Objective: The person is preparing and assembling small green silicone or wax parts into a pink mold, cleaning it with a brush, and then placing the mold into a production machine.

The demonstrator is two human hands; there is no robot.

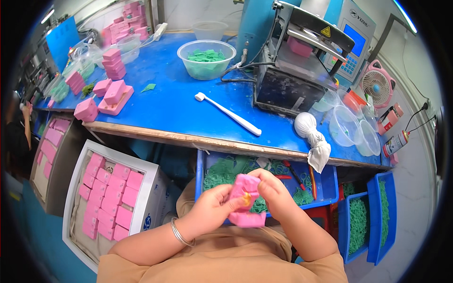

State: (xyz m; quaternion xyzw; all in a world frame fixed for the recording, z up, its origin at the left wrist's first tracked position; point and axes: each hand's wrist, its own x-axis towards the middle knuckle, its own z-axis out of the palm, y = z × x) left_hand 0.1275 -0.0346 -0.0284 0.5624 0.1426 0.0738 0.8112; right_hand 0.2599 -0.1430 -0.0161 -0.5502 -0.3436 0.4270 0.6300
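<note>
Over the blue tray [327, 186], my two hands hold a pink rubber mould [244, 183] that looks bent or parted, with a lower flap hanging free. My left hand [213, 207] is closed on its left side, the thumb lying across the front beside a small yellowish spot. The fingers of my right hand [278, 195] pinch its upper right edge. Whether anything sits inside the mould cannot be made out. Beneath, the tray bears many small green pieces [222, 172] and red-handled pliers [293, 174].
Left, a white box [71, 207] holds rows of pink moulds. On the blue bench [165, 104] are stacked moulds [113, 66], a bowl of green pieces [206, 63], a white brush-like tool [229, 113], a tied cloth pouch [312, 137] and a press machine [292, 75]. Blue bins [381, 217] stand right.
</note>
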